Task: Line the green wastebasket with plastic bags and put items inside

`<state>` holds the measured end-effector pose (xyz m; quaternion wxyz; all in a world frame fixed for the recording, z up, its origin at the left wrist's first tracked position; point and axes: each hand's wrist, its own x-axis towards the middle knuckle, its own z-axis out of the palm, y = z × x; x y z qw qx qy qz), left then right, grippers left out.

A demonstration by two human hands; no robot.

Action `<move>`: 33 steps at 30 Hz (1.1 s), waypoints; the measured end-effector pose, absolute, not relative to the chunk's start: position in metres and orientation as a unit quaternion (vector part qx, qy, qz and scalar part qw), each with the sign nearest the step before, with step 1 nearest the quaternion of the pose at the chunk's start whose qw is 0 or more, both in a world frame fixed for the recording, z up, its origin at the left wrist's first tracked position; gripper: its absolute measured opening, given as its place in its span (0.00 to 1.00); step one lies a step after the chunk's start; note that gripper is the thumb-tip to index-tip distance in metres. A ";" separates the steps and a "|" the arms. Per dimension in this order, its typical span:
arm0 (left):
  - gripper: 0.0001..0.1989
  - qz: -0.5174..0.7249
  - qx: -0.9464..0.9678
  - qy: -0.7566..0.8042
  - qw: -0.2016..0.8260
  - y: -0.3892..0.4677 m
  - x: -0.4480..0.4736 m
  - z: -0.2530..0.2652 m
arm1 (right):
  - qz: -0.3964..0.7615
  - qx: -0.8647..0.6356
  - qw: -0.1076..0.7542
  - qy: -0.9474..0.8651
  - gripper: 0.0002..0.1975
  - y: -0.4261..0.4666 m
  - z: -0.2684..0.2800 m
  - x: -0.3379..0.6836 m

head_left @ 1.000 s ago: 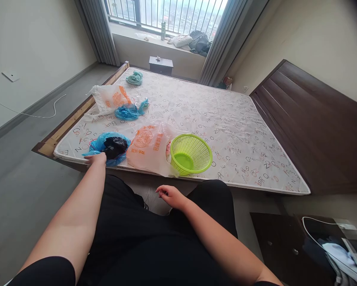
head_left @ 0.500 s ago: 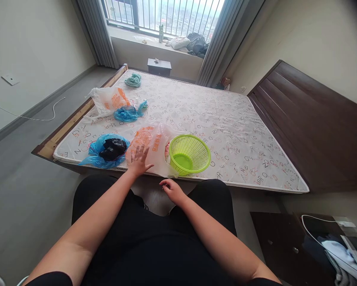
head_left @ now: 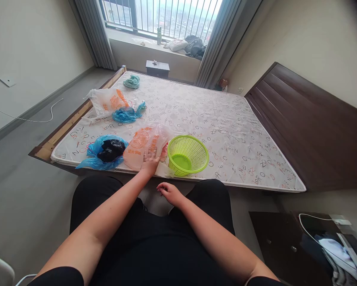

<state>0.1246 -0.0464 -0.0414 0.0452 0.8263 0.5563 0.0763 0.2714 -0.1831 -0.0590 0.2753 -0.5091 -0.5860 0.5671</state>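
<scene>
- Near printed bag (head_left: 138,140), translucent with orange lettering: I find it at the mattress's front edge, directly under the fingers of the left hand (head_left: 150,161).
- Left hand, one: fingers spread, laid against the bag's front; I see no pinch or grasp.
- Right hand (head_left: 171,193), one: fingers loosely curled, holding nothing that I can see, above the lap and apart from the bag.
- Printed bags, two: the near one, plus a far printed bag (head_left: 103,102) toward the foot end.
- Blue bags, two: a near blue bag (head_left: 90,162) left of the left hand; a far blue bag (head_left: 125,115) beside the far printed one.
- Black bag (head_left: 111,150), one: bunched upon the near blue bag.
- Green basket (head_left: 198,158), one: upright, just right of the near printed bag.
- Teal cloth (head_left: 132,82), one: bundled near the mattress's far edge.
- Mattress (head_left: 226,131), one: letter-patterned, beneath all these goods.
</scene>
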 end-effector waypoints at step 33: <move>0.27 0.470 0.624 0.619 0.078 -0.031 0.021 0.000 | 0.576 -0.506 0.256 -0.589 0.10 -0.187 -0.055 0.270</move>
